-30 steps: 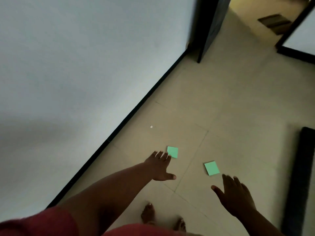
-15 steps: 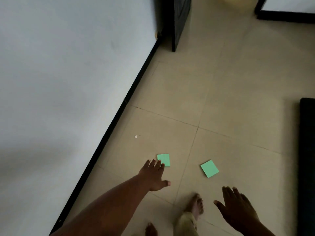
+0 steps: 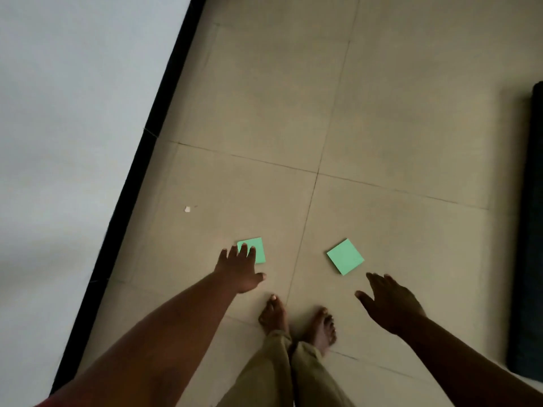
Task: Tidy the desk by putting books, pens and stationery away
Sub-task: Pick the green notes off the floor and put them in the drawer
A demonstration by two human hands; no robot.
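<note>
Two green sticky-note pads lie on the beige tiled floor. The left pad is partly covered by the fingertips of my left hand, which is stretched out above it with fingers spread and holds nothing. The right pad lies tilted, fully visible. My right hand hovers just below and to the right of it, fingers apart and empty, not touching it.
My bare feet stand between the two hands. A white wall with a black skirting board runs along the left. A dark piece of furniture stands at the right edge. A small white scrap lies near the wall.
The view has tilted further down and drawn nearer the floor. Both hands have come closer to the pads; my left fingertips now overlap the left pad. My feet have stepped forward together.
</note>
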